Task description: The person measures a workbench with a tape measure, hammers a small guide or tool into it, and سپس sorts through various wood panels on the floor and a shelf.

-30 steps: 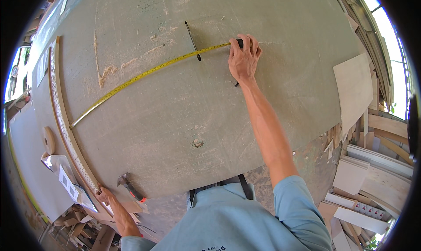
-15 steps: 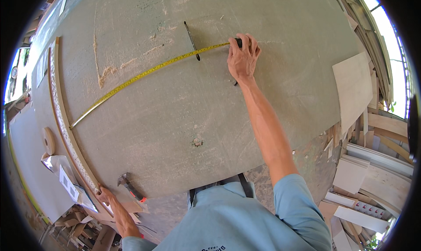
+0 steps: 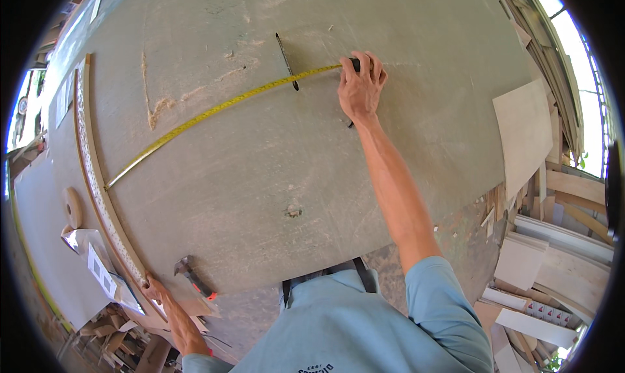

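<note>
My right hand (image 3: 361,90) is closed around the dark case of a tape measure (image 3: 355,64) on the big grey-green board. The yellow blade (image 3: 215,110) runs out to the left across the board, and its end meets the edge of a long narrow strip (image 3: 97,171) with a pale speckled face and wooden edges. At the near end of that strip, my left hand (image 3: 155,290) has its fingers curled round it. Across the blade's line lies a thin dark stick-like tool (image 3: 286,62), close to the right hand. A small dark object (image 3: 350,124) shows partly beside my right wrist.
A hammer (image 3: 194,277) with a black and red handle lies near the strip's near end. Left of the strip are a tape roll (image 3: 72,207) and a clear plastic sheet (image 3: 107,269). Sawdust (image 3: 159,106) streaks the board. Board offcuts (image 3: 521,256) are stacked at the right.
</note>
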`<action>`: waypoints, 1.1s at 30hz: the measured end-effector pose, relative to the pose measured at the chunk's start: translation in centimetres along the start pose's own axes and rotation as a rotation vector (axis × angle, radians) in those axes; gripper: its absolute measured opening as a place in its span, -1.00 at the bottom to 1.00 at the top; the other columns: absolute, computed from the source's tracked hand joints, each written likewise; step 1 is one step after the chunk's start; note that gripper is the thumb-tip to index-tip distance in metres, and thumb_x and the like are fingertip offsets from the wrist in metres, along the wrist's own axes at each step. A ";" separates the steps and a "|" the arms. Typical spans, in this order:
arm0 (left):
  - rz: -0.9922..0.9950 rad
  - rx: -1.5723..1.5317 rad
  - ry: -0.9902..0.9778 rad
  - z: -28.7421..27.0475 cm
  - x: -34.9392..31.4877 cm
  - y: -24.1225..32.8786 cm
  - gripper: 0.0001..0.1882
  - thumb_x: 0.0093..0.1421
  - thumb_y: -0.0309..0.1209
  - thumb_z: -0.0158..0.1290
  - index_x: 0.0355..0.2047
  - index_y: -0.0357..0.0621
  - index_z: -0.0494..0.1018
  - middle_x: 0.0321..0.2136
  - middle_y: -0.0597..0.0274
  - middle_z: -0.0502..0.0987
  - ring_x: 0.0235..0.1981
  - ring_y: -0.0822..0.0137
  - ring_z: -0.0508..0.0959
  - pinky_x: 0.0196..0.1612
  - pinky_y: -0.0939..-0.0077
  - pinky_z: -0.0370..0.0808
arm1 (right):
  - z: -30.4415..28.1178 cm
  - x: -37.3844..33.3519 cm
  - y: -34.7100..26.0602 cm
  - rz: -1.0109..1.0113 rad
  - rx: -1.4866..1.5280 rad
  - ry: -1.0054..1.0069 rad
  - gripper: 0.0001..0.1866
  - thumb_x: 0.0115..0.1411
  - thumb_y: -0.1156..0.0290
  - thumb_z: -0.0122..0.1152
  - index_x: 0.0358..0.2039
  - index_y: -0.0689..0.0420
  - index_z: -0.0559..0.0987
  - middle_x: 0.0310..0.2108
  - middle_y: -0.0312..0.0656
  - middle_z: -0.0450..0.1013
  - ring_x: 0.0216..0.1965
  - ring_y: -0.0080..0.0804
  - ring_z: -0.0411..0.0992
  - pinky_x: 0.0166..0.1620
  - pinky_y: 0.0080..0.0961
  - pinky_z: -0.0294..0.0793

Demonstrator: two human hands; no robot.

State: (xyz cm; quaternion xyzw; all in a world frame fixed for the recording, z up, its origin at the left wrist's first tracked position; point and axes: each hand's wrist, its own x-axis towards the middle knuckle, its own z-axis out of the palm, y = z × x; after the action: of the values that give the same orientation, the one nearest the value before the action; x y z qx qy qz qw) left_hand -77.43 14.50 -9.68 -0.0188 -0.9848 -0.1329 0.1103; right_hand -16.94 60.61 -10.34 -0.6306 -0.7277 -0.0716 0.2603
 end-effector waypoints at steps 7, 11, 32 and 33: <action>0.050 -0.074 -0.070 1.0 1.1 -2.1 -0.33 -0.17 0.09 0.21 -0.30 -0.33 0.46 -0.35 -0.03 0.52 -0.29 0.03 0.46 -0.09 -0.02 0.23 | 0.0 0.2 0.4 -0.049 -0.004 0.036 -0.81 0.06 0.44 0.10 -0.26 0.01 0.47 -0.06 -0.21 0.25 0.09 -0.16 0.10 0.03 -0.07 0.08; 0.153 -0.180 -0.188 2.0 2.9 -3.9 -0.32 -0.17 0.08 0.22 -0.30 -0.35 0.45 -0.35 -0.05 0.51 -0.30 0.03 0.46 -0.09 0.03 0.26 | -0.3 0.1 0.2 -0.058 -0.057 0.017 -0.81 0.08 0.41 0.05 -0.24 0.01 0.46 -0.07 -0.20 0.27 0.08 -0.15 0.13 0.02 -0.05 0.10; -0.777 -1.118 -0.211 -4.7 -1.8 -17.6 -0.52 -0.02 -0.35 0.11 -0.10 -0.33 0.33 -0.17 0.08 0.44 -0.16 0.22 0.44 -0.06 0.40 0.31 | -16.5 -25.6 -2.8 0.061 -0.053 -0.470 -0.81 0.13 0.43 -0.03 -0.33 0.27 0.47 -0.46 0.10 0.39 -0.34 0.06 0.34 -0.25 -0.16 0.27; -0.761 -1.274 -0.412 -5.3 -1.9 -17.9 -0.56 0.01 -0.40 0.08 -0.10 -0.35 0.32 -0.22 0.14 0.47 -0.24 0.29 0.47 -0.12 0.44 0.35 | -17.1 -27.1 -5.4 0.141 -0.082 -0.521 -0.81 0.13 0.43 -0.03 -0.33 0.28 0.48 -0.43 0.09 0.40 -0.31 0.05 0.34 -0.22 -0.16 0.28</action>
State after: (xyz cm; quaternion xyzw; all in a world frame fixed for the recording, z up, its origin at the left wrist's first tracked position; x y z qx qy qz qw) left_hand -75.61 -4.21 -9.79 0.2370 -0.6574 -0.6971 -0.1606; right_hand -15.32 28.34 -7.22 -0.6870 -0.7208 0.0820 0.0430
